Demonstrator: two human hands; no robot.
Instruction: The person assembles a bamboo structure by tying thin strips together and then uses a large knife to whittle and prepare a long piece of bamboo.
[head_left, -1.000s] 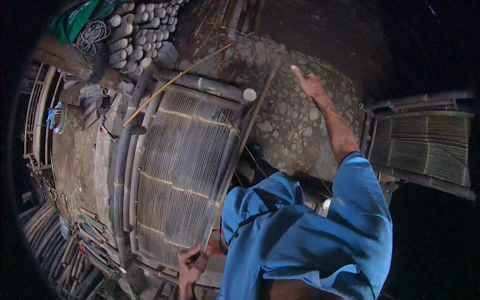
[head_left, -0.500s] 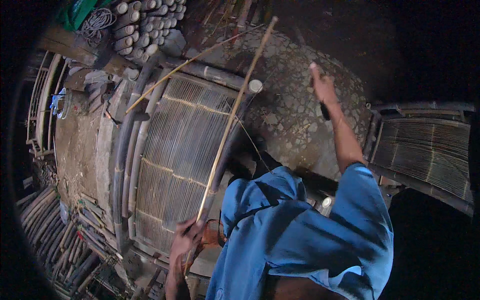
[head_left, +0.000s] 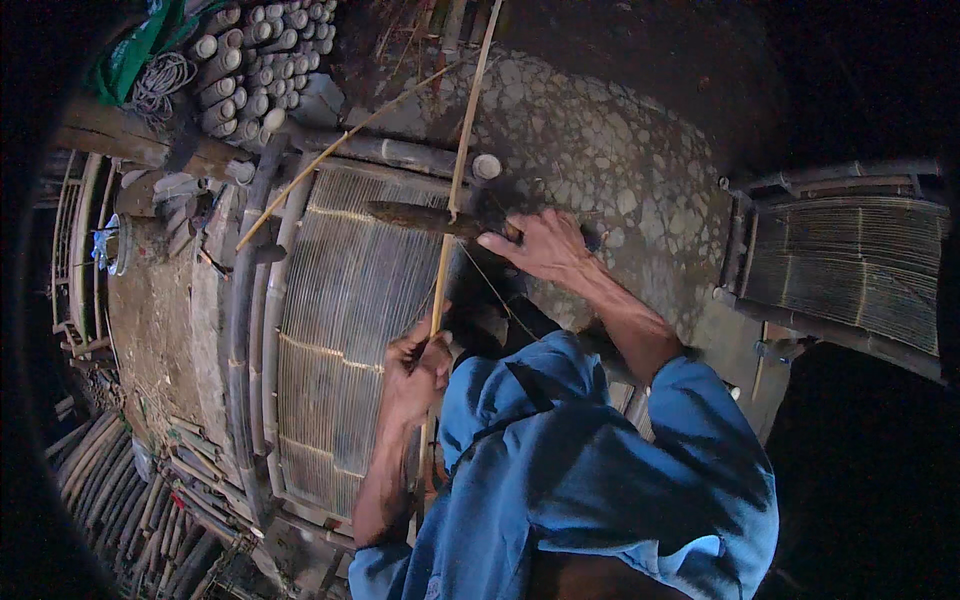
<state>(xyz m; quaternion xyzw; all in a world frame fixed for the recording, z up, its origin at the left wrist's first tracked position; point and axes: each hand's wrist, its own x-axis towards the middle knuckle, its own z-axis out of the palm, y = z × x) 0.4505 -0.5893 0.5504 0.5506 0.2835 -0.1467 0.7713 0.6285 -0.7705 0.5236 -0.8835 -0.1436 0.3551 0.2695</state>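
My left hand (head_left: 415,365) is closed around a long, thin bamboo strip (head_left: 468,120) standing lengthwise in front of me. Its lower end runs down beside my blue clothing. Farther up, my right hand (head_left: 548,245) grips the handle of a broad, dark-bladed knife (head_left: 415,216). The blade points left and meets the strip crosswise; how deep it sits in the strip I cannot tell. To the left, just past my left hand, lies a bamboo bed-like frame (head_left: 245,370) with a panel of thin slats (head_left: 335,290) bound by pale crosswise ties.
Another thin bamboo strip (head_left: 345,137) lies slantwise over the frame's far left corner. Stacked bamboo tubes (head_left: 265,65) stand at the far left, poles (head_left: 115,490) at the lower left. A second slatted frame (head_left: 835,265) is on the right, past cobbled ground (head_left: 620,150).
My right hand has come in from the far right, bringing the knife across the strip. My left hand has moved up and right along with the strip. The view has shifted slightly.
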